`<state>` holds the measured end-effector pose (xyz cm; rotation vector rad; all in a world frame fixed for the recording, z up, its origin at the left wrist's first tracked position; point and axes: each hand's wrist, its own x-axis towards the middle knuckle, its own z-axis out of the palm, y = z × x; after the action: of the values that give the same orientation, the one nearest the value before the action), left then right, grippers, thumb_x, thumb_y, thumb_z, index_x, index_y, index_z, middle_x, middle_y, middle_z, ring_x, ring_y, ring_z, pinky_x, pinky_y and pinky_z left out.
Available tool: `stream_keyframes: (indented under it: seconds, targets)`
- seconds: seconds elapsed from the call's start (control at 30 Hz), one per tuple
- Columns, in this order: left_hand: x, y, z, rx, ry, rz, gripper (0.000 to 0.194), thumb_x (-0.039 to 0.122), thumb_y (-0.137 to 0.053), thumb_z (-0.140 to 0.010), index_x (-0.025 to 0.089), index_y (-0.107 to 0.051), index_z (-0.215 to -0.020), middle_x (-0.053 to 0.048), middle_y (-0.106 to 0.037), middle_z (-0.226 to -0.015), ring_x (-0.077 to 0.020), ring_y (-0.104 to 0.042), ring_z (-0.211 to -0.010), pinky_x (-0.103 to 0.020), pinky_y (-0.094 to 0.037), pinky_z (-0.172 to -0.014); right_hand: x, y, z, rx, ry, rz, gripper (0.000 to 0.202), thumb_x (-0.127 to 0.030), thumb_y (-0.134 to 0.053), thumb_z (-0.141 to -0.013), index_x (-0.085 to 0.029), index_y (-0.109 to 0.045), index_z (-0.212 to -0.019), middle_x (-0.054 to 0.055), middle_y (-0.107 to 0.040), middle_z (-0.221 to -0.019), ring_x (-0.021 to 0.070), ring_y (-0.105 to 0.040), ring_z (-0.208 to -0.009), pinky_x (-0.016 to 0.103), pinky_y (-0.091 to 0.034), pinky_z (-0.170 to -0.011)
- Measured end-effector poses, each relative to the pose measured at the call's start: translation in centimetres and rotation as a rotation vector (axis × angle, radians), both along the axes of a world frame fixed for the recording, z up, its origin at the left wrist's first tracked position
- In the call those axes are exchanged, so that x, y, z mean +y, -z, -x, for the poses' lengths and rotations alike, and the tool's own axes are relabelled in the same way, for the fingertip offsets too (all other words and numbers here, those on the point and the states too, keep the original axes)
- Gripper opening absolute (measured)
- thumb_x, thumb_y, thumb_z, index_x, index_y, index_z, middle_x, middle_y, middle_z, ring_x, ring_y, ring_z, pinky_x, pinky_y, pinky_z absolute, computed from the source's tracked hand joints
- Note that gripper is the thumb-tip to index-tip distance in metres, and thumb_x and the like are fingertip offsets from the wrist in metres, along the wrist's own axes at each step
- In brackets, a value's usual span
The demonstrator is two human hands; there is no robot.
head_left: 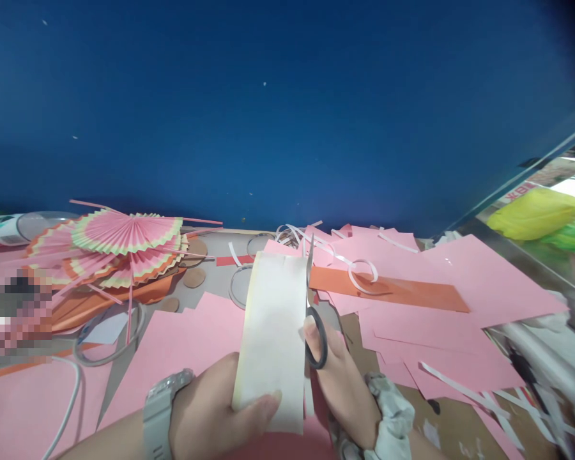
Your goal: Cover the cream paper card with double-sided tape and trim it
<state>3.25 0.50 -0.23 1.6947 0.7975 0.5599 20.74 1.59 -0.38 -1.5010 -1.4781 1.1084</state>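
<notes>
My left hand (225,399), with a grey watch at the wrist, grips the lower left of a long whitish strip of paper (275,332), thumb on top. The strip is held up above pink sheets, its far end pointing toward the blue wall. In my right hand (338,383) is a pair of scissors (319,338) with black handles, my fingers through the loops. The blades point away from me along the strip's right edge. Whether they are parted is hard to make out. A pale scrunchie circles my right wrist.
Pleated pink and yellow paper fans (131,236) lie at left by a clear bottle (38,227). Pink sheets (426,332), an orange strip (393,289) and curled white offcuts (361,275) spread at right. Tape rings (242,284) and cardboard discs (194,276) lie around. A blue wall (268,128) stands behind.
</notes>
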Motion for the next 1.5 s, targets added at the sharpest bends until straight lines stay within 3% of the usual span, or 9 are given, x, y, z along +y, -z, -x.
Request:
stream_keyframes:
  seconds: [0.5,0.67,0.8,0.97,1.27,1.5]
  targets:
    - [0.01,-0.10,0.08,0.031,0.010,0.015,0.028,0.028,-0.042,-0.091,0.018,-0.063,-0.106,-0.004,-0.069,-0.101,-0.0167,-0.063,-0.083,-0.022,-0.050,-0.078,-0.02,0.39,-0.14,0.066,-0.038,0.019,0.037,-0.053,-0.039,-0.089,-0.027,-0.061,-0.075,0.001,-0.062,-0.072,0.0198,-0.056,-0.071,0.028,-0.050,-0.072]
    - [0.09,-0.08,0.00,0.004,0.021,0.014,0.030,0.027,-0.042,-0.091,0.020,-0.060,-0.114,-0.003,-0.070,-0.101,-0.0164,-0.064,-0.083,-0.022,-0.051,-0.078,0.16,0.21,0.00,0.106,-0.064,0.037,0.037,-0.054,-0.036,-0.091,-0.027,-0.059,-0.078,-0.001,-0.062,-0.076,0.0180,-0.058,-0.076,0.026,-0.050,-0.074]
    - [0.09,-0.03,-0.10,-0.006,0.019,0.008,0.030,0.026,-0.042,-0.091,0.020,-0.062,-0.112,-0.004,-0.070,-0.104,-0.0167,-0.065,-0.085,-0.023,-0.051,-0.080,0.31,0.35,0.02,0.118,-0.060,0.023,0.038,-0.054,-0.037,-0.090,-0.025,-0.056,-0.073,-0.001,-0.060,-0.073,0.0168,-0.057,-0.072,0.025,-0.049,-0.072]
    - [0.11,-0.08,-0.22,-0.040,0.019,0.012,0.035,0.025,-0.041,-0.092,0.020,-0.054,-0.123,-0.004,-0.069,-0.105,-0.0172,-0.065,-0.087,-0.024,-0.050,-0.082,0.27,0.26,0.01,0.097,-0.039,0.033,0.040,-0.055,-0.037,-0.089,-0.025,-0.050,-0.065,-0.001,-0.055,-0.065,0.0176,-0.053,-0.066,0.027,-0.049,-0.069]
    - [0.17,-0.37,-0.33,-0.034,0.045,0.045,0.037,0.029,-0.040,-0.093,0.018,-0.053,-0.125,-0.006,-0.072,-0.098,-0.0181,-0.066,-0.083,-0.027,-0.051,-0.081,0.11,0.12,0.06,0.112,-0.054,0.047,0.038,-0.056,-0.036,-0.089,-0.027,-0.056,-0.075,0.000,-0.057,-0.068,0.0199,-0.053,-0.068,0.029,-0.050,-0.071]
    - [0.14,-0.48,-0.44,-0.056,0.039,0.015,0.037,0.027,-0.041,-0.092,0.020,-0.053,-0.127,-0.004,-0.072,-0.099,-0.0178,-0.067,-0.083,-0.025,-0.051,-0.082,0.16,0.19,0.05,0.098,-0.045,0.023,0.038,-0.055,-0.039,-0.088,-0.027,-0.050,-0.065,0.001,-0.054,-0.063,0.0205,-0.050,-0.062,0.030,-0.049,-0.066]
